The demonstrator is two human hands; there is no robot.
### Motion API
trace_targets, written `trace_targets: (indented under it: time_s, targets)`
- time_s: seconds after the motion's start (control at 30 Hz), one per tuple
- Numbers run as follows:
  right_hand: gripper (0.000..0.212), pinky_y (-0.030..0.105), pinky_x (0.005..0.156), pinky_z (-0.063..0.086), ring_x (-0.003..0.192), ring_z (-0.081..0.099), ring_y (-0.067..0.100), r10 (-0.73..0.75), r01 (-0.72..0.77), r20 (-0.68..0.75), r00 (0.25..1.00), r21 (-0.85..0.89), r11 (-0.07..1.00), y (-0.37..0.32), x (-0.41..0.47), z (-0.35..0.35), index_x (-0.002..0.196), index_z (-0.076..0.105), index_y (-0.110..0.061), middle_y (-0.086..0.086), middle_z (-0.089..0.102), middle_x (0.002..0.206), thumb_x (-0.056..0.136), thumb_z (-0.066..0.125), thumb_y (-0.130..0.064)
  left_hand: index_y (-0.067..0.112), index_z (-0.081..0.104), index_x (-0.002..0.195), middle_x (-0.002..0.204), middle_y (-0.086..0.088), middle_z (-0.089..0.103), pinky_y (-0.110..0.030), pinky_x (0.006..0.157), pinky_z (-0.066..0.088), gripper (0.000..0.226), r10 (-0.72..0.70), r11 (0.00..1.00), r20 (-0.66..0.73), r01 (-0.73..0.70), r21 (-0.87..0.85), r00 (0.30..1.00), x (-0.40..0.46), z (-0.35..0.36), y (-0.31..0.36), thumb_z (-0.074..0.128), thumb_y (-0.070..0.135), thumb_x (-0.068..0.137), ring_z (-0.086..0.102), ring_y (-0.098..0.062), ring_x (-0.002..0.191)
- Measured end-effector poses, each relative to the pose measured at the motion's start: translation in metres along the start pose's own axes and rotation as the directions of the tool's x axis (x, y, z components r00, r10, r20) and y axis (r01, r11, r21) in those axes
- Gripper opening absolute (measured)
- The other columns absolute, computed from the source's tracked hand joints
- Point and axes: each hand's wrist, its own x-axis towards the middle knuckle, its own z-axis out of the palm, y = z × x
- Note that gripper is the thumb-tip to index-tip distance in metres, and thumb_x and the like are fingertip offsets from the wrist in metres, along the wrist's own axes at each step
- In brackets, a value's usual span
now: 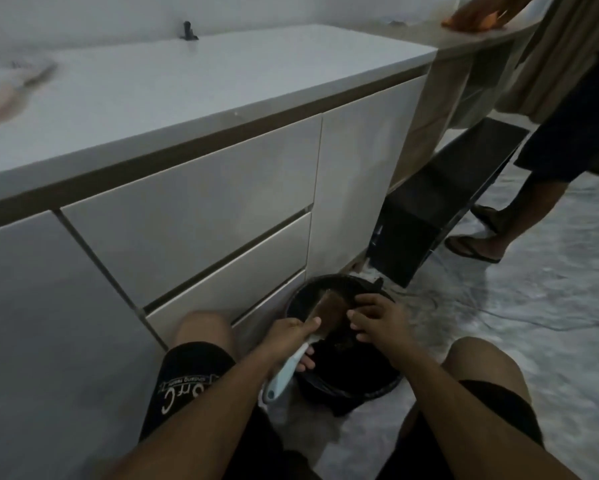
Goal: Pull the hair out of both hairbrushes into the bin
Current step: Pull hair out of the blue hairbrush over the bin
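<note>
The left hand (293,336) grasps the pale blue handle of a hairbrush (312,336), holding its brownish head over the black bin (339,389) on the floor between the knees, near the white cabinet (187,202). The right hand (377,320), fingers curled, plucks at the brush head's right side; whether it pinches hair is unclear. A blurred second brush (17,91) lies far left on the countertop.

Pink brush (4,95) on counter blurred; bin (346,382) interior dark.
</note>
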Motion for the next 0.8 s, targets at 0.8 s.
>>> trace_targets:
  time_s: [0.8]
  targets:
    - [0.027,0.022,0.067,0.052,0.08,0.064,0.011,-0.123,0.096,-0.07,0.99,-0.304,0.948,0.039,-0.012,0.001,0.108,0.064,-0.026,-0.003,0.061,0.106,0.084,0.071,-0.016,0.013,0.06,0.077,0.06,-0.009,0.059,-0.023,0.042,0.042,0.034,0.012,0.978,-0.035,-0.004,0.207,0.999,-0.005,0.011,-0.036,0.067,0.046,0.084,0.055,-0.02,0.038]
